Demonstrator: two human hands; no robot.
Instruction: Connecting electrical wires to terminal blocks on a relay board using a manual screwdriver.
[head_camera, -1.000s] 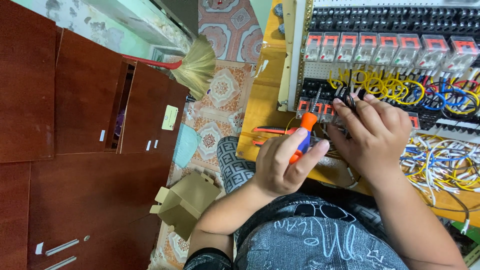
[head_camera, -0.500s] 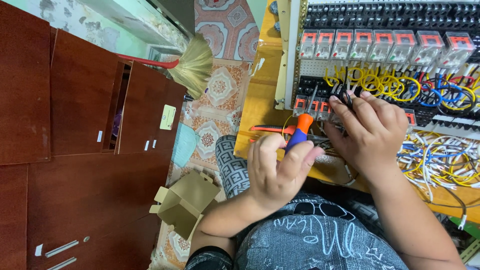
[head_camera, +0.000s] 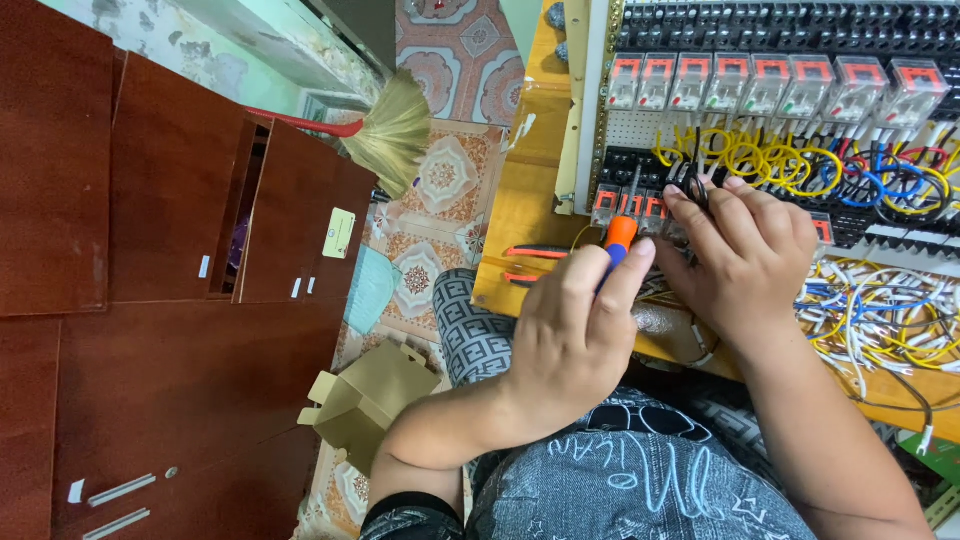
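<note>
Left hand (head_camera: 570, 340) is gripping a screwdriver (head_camera: 619, 238), fingers closed around the orange-and-blue handle. The shaft is pointing up at the terminal row (head_camera: 640, 205) on the panel (head_camera: 600, 120); the tip looks to be touching or just short of a terminal, can't tell which.

Right hand (head_camera: 745, 255) is sitting just beside the left, fingers curled, fingertips (head_camera: 690, 195) pinching a black wire (head_camera: 697, 180) at the same terminal row. The grip looks closed on the wire, but the contact point itself is hidden under the fingers. The hands are close together, nearly touching at the thumbs.

The panel is standing upright on a wooden board (head_camera: 525, 215). A row of clear relays (head_camera: 760, 85) is running across the top, with yellow wire loops (head_camera: 745, 155) below them, blue loops (head_camera: 885, 180) further right, and a loose bundle of white and yellow wires (head_camera: 880, 320) under the right wrist.

Red-handled pliers (head_camera: 535, 265) are lying on the board, just left of the screwdriver hand, untouched.

Off to the left: brown cabinets (head_camera: 160, 250), a broom (head_camera: 385, 130) leaning against them, and an open cardboard box (head_camera: 365, 400) lying on the patterned tile floor (head_camera: 440, 175). The person is sitting, patterned dark clothing showing at the bottom of the head view.
</note>
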